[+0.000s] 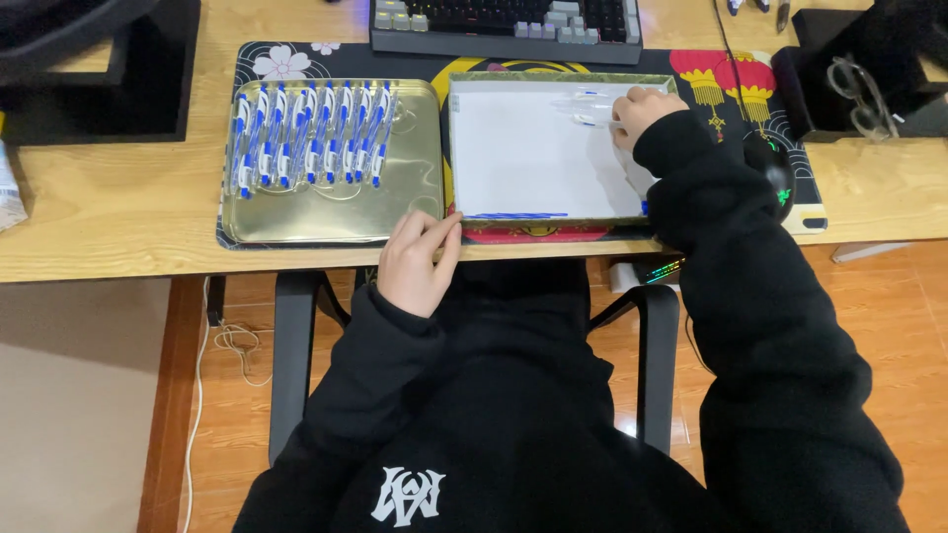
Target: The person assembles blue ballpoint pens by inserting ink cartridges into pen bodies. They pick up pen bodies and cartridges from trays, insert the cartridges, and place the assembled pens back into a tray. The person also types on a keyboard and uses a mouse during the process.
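A gold metal tray (415, 188) on the left holds several blue-and-white pens (311, 133) lying side by side in a row. Beside it on the right stands a shallow box with a white bottom (523, 158). My right hand (640, 112) reaches into the box's far right corner and grips a white pen (592, 120), with two more pens just beyond it. A blue pen (513, 214) lies along the box's near edge. My left hand (420, 262) rests on the near edge between tray and box, fingers loosely bent, holding nothing.
A keyboard (504, 25) sits at the back of the wooden desk (118, 217), on a dark patterned mat (731, 79). A computer mouse (775, 173) lies to the right of my sleeve, and glasses (859, 94) rest on a black stand at far right.
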